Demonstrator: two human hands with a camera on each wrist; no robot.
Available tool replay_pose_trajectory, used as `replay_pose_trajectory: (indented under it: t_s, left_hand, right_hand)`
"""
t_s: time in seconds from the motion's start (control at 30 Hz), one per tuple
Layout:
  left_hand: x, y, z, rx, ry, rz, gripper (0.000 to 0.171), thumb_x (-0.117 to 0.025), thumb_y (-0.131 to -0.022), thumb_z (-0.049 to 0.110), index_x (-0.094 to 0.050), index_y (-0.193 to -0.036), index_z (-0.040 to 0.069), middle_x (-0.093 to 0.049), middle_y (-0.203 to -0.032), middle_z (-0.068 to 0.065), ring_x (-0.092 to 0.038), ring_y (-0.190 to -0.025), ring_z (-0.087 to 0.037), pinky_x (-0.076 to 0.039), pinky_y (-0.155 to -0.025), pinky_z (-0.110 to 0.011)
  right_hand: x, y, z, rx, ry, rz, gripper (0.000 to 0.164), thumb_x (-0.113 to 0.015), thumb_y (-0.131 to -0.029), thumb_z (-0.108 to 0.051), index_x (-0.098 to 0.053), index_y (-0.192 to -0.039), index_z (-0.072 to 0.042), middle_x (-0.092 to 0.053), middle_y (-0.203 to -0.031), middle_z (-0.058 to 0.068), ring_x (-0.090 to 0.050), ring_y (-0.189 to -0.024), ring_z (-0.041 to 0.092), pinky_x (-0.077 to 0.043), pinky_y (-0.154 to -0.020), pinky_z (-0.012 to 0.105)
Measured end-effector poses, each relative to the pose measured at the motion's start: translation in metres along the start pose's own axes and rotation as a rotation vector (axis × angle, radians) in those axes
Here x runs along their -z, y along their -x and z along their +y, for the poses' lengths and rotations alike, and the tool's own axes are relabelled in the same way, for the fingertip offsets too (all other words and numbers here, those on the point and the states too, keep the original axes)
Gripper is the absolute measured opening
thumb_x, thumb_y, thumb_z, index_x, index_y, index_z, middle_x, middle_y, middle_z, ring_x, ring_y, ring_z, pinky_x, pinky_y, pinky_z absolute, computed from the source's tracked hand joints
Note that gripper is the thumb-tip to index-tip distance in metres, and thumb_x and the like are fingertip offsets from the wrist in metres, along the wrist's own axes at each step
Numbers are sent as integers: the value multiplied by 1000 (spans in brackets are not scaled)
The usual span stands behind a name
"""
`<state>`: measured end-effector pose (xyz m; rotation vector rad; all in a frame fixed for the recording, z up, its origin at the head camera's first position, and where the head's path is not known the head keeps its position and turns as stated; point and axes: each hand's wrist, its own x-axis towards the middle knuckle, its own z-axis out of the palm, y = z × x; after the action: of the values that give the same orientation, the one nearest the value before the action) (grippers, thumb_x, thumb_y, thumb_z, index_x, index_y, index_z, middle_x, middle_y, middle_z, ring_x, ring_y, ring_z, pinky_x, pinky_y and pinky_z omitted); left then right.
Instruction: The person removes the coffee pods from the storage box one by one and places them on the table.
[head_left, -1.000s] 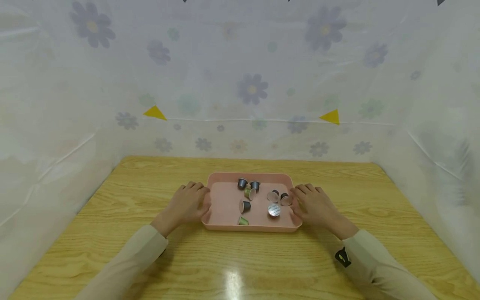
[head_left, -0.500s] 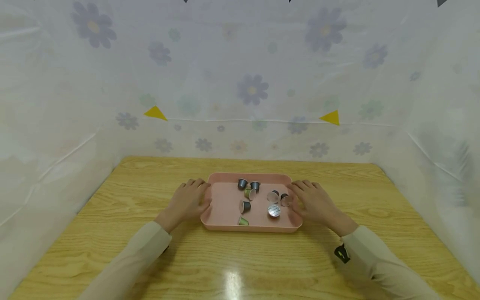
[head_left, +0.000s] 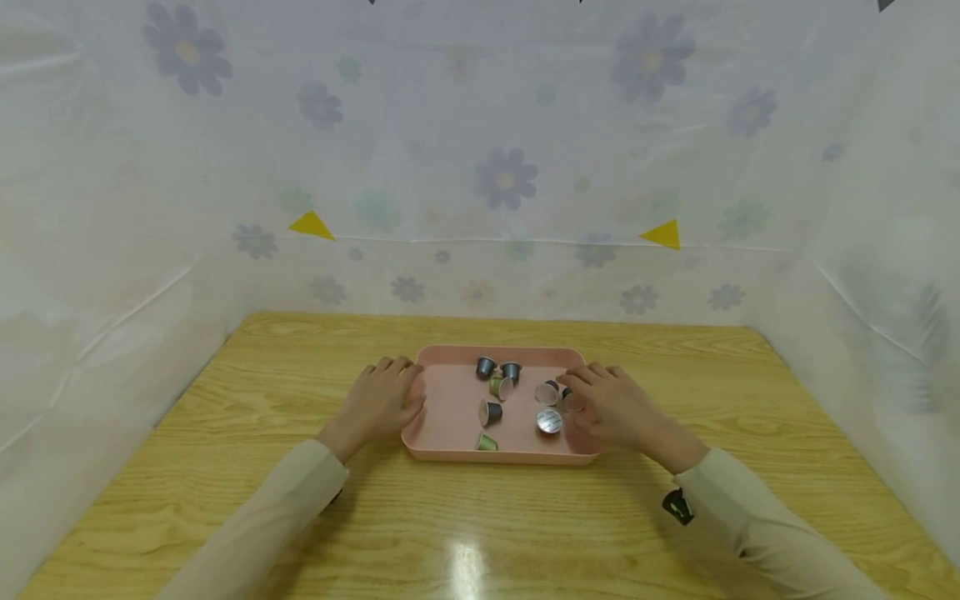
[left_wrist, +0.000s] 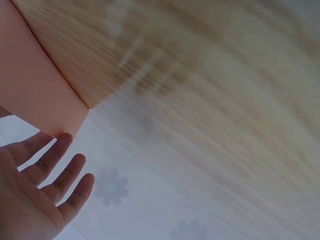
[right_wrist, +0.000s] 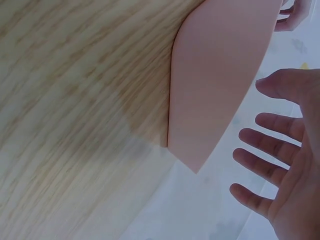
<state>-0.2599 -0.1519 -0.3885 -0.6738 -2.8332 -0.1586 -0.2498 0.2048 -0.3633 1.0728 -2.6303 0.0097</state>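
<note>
A shallow, rectangular pink tray with rounded corners (head_left: 450, 421) lies on the yellowish wood-grain table (head_left: 390, 525), between a person's two bare hands. The left hand (head_left: 381, 398) is at the tray's left side, its fingers loose and slightly spread, with fingertips against the rim in the left wrist view. The right hand (head_left: 618, 408) reaches over the right side, fingers relaxed and apart, gripping nothing; the right wrist view shows them above the wall. Beneath its fingertips sits a dark cup-shaped capsule with a pale lid (head_left: 569, 396), partly hidden; whether they touch it, I cannot tell. Just beside it lies another dark, pale-lidded capsule (head_left: 547, 392), and nearer the front a silver-lidded capsule (head_left: 549, 422), lid up. Two dark grey capsules (head_left: 486, 368) stand near the back wall, a green capsule (head_left: 500, 387) just in front of them. A dark capsule on its side (head_left: 491, 412) and a second green capsule (head_left: 487, 443) lie farther forward.
</note>
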Motion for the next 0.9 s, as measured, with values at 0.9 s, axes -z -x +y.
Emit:
replay_pose_trajectory:
  t_s: [0.9]
  left_hand:
    - [-3,-1,-1,-11,0,-9,39,-54,-84,26,-58,-118,7,-58,-115,-8,-52,-109,-30,-45,-88,-48]
  right_hand:
    - [-8,-8,-15,165,-16,-48,51,-68,-76,-40,-57,-118,-12,-62,-111,4,-56,-95,22,-48,-78,44]
